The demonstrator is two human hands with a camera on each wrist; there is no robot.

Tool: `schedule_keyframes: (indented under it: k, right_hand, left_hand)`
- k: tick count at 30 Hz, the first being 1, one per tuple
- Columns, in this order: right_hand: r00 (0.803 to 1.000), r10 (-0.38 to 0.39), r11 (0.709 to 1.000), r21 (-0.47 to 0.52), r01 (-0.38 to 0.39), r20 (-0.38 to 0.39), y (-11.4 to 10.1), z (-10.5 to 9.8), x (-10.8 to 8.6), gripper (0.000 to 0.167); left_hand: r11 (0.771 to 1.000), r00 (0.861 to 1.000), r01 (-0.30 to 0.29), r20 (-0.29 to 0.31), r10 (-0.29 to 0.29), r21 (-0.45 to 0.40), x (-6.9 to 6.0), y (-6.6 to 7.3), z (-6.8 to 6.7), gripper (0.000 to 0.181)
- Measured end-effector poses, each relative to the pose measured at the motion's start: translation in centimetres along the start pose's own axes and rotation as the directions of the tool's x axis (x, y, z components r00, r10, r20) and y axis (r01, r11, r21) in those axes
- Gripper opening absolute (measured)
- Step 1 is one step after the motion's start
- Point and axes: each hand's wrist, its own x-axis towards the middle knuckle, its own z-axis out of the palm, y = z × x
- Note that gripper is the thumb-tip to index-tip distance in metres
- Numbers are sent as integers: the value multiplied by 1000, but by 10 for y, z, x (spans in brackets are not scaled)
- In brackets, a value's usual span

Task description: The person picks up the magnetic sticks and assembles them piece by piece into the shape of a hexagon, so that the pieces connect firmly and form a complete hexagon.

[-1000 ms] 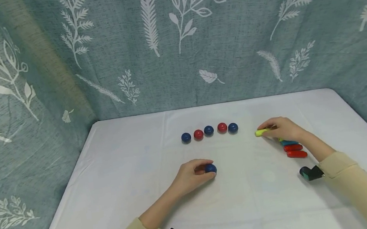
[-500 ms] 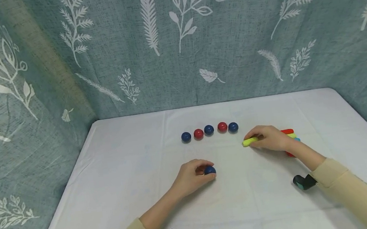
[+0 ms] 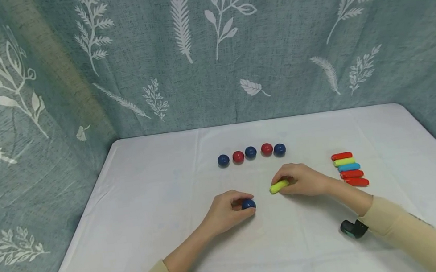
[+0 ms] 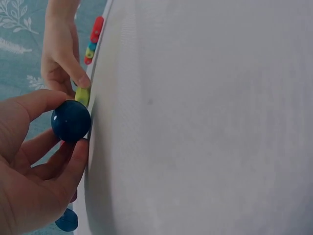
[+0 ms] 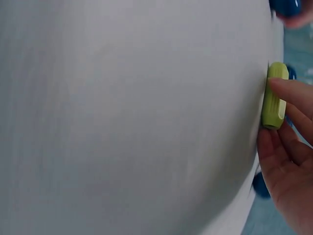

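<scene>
My left hand [image 3: 225, 212] holds a glossy dark blue ball [image 3: 248, 204] between thumb and fingers, near the middle of the white table. The left wrist view shows the ball [image 4: 71, 121] close up, touched by the fingertips. Just to the right, my right hand [image 3: 303, 179] pinches a short yellow-green stick [image 3: 278, 186]. Seen from the right wrist, this stick [image 5: 275, 98] has grooved sides and a blunt end, and lies close to the tabletop. A small gap separates the stick from the blue ball. Part of the stick is hidden behind the right fingers.
Behind the hands, blue and red balls [image 3: 266, 149] form an uneven row. On the right, several short sticks lie stacked side by side: red ones, a yellow-green one and a blue stick [image 3: 349, 167]. A patterned green-grey curtain [image 3: 213, 91] hangs behind the white table [image 3: 158, 178].
My right hand has carried the yellow-green stick left and nearer to me, toward the blue ball, uncovering the group of sticks. My left hand has stayed almost still with the ball.
</scene>
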Motion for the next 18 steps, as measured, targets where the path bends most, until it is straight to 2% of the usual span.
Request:
schedule_keyframes:
  k: [8,18]
  right_hand:
    - [998,-55,998,26,54,25,-19,17,8,19]
    - [994,-105,994,41,103,43,-30,23,15,20]
  left_hand:
    - [1000,1000,2,7,-2,-8,-2,1,0,32]
    - [999,1000,-15,0,15,-43,-2,0,0,31]
